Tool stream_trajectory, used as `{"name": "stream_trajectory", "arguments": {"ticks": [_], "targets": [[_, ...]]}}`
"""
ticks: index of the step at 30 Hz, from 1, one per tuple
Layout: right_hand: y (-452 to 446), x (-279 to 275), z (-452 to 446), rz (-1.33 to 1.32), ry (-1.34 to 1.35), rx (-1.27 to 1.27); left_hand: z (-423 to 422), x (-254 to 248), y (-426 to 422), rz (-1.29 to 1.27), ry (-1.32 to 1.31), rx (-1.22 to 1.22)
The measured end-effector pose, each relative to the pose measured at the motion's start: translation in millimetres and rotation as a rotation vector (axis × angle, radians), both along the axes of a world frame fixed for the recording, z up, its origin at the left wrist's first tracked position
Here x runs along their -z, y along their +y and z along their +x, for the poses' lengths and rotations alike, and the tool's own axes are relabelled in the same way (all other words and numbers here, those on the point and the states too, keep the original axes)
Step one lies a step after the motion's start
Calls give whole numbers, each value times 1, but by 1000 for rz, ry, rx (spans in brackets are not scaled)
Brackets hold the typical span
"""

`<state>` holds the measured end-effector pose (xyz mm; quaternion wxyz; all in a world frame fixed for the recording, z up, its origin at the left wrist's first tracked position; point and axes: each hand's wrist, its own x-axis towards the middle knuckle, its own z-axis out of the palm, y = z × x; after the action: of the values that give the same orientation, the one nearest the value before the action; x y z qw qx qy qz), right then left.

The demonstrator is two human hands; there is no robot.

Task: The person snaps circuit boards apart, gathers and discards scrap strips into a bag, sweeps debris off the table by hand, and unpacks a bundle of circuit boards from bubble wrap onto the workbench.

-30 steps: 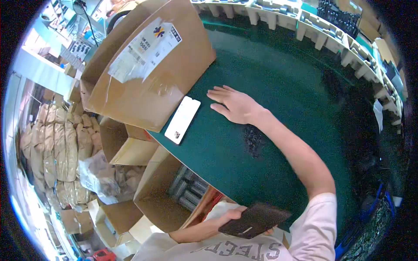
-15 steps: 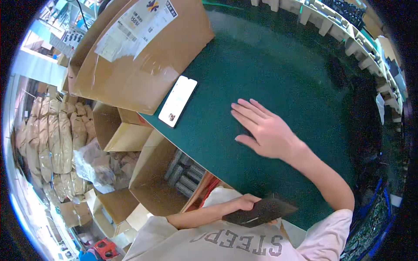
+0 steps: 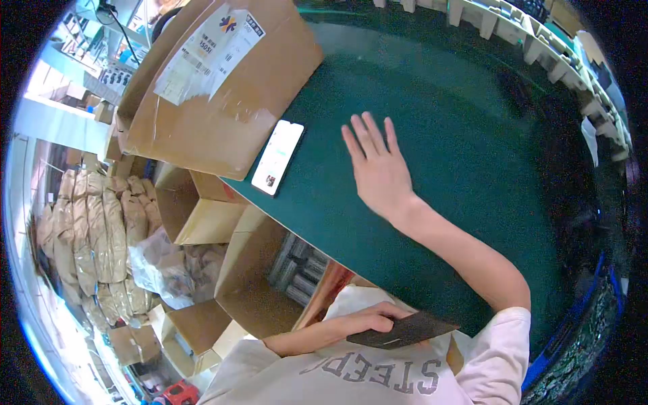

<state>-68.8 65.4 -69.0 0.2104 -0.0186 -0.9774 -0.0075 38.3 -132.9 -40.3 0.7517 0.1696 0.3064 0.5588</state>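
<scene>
Close to my chest, my left hand (image 3: 374,320) is closed on a dark flat piece (image 3: 415,329) with a small light mark near its middle. The thumb lies on top of the piece, and what it is cannot be made out. My right hand (image 3: 383,177) is stretched out over the green tabletop (image 3: 432,135), fingers apart and nothing in it. Whether the palm touches the surface cannot be told. A phone with a lit screen (image 3: 278,158) lies left of my right hand, beside a big cardboard box.
The big labelled cardboard box (image 3: 223,111) stands at the table's left edge. Below it are open cartons, one (image 3: 253,297) holding grey bundles (image 3: 297,270). Brown wrapped packages (image 3: 98,229) are stacked at the left. A pale slotted rack (image 3: 530,40) curves along the far right.
My right hand has moved left and away from me over the table, its fingers now pointing more forward and spread. The left hand still holds the dark piece, which has tilted slightly.
</scene>
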Motion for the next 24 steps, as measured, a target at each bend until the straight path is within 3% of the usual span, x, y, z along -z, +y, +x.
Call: {"name": "stream_trajectory", "arguments": {"ticks": [4,6,8,11,13,14,18,24], "targets": [[25,-14,8,-289,138,35,-5,-22,5,-189,61,-1],[33,-25,28,-393,166,34,0,0,8,-30,33,10],[55,-35,56,-792,232,20,2,15,17,146,12,21],[87,-41,105,-976,148,123,6,-4,35,105,58,-86],[109,-37,132,-1251,125,280,2,-23,59,88,460,-129],[118,-36,143,-1242,132,292,-1,-28,68,99,457,-118],[139,-28,186,-1407,430,259,-2,-41,94,189,893,-150],[133,-30,236,-1802,451,223,2,-33,125,453,1247,-335]]}}
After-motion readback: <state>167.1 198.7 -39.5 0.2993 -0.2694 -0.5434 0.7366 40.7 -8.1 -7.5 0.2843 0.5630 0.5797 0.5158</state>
